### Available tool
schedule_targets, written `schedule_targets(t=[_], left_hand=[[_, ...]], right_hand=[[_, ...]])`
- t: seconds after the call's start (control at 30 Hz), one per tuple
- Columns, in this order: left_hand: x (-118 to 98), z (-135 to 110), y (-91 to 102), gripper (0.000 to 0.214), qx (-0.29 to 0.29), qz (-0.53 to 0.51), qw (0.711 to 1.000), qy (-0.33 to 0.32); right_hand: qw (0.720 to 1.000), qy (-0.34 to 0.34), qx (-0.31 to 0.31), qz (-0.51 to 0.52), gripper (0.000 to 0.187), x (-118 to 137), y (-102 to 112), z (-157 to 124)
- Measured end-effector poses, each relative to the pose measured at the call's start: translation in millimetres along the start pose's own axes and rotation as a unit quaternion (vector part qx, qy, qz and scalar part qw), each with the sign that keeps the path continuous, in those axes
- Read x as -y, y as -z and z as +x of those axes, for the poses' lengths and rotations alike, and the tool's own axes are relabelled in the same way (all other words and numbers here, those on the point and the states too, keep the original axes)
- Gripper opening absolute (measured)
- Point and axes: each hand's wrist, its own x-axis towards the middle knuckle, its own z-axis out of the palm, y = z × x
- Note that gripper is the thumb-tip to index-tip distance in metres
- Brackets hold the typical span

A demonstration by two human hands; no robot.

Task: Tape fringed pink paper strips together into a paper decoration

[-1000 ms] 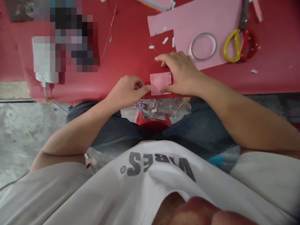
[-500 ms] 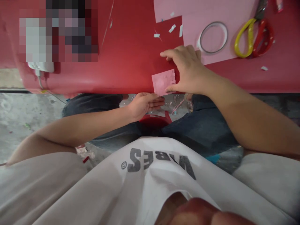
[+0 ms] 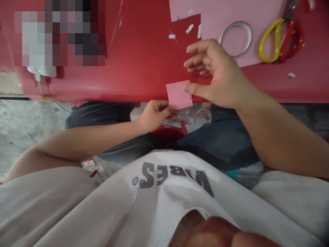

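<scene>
A small pink paper piece [image 3: 177,93] with short slits along its right edge is at the near edge of the red table. My left hand [image 3: 157,115] pinches its lower left corner between thumb and fingers. My right hand [image 3: 217,73] is spread, its thumb over the paper's upper right corner and its other fingers apart in the air above the table. Beyond the right hand, a roll of white tape [image 3: 250,37] lies on a larger pink sheet [image 3: 213,25].
Scissors [image 3: 269,41] with one yellow and one red handle lie right of the tape. Small white scraps [image 3: 189,28] are scattered on the red table [image 3: 144,51]. A white charger [image 3: 46,71] with a cable is at left, beside a blurred-out patch. A red stool [image 3: 171,131] shows between my legs.
My left hand has closed its thumb and fingers on the paper's corner. My right thumb has moved up along the paper's right side, and the right hand's fingers have spread and turned.
</scene>
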Motion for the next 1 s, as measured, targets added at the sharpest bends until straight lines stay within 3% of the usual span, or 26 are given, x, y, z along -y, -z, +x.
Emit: schedule_targets(t=[0.13, 0.27, 0.47, 0.57, 0.7, 0.83, 0.9, 1.0], left_hand=[[-11.6, -3.5, 6.2, 0.035, -0.02, 0.063, 0.995, -0.068], [-25.7, -4.3, 8.9, 0.037, -0.026, 0.098, 0.989, -0.105], [-44.2, -9.2, -1.6, 0.028, -0.02, 0.044, 0.995, -0.086], [-53.0, -9.6, -7.4, 0.034, -0.028, 0.0, 0.991, -0.128], [-66.9, -8.2, -10.7, 0.045, -0.067, 0.038, 0.977, -0.2], [-80.6, -10.6, -10.7, 0.046, -0.092, 0.08, 0.971, -0.205], [-85.2, -12.8, -11.0, 0.043, -0.1, 0.09, 0.97, -0.202], [-88.6, -15.6, -12.4, 0.035, -0.118, 0.104, 0.964, -0.214]], right_hand=[[0.998, -0.039, 0.009, 0.04, 0.091, 5.6, 8.0, -8.2], [0.995, -0.023, 0.021, 0.098, 0.093, 8.3, 10.4, -8.0], [0.991, -0.027, -0.044, 0.121, 0.075, 15.1, 8.8, -8.0], [0.991, -0.009, -0.085, 0.099, 0.07, 21.6, 7.2, -11.6], [0.991, 0.028, -0.099, 0.087, 0.066, 29.5, 0.6, -14.9], [0.988, 0.058, -0.113, 0.088, 0.061, 36.8, -6.0, -15.0], [0.984, 0.09, -0.132, 0.076, 0.059, 40.4, -5.9, -15.0], [0.968, 0.171, -0.186, 0.003, 0.039, 46.8, -1.5, -18.2]])
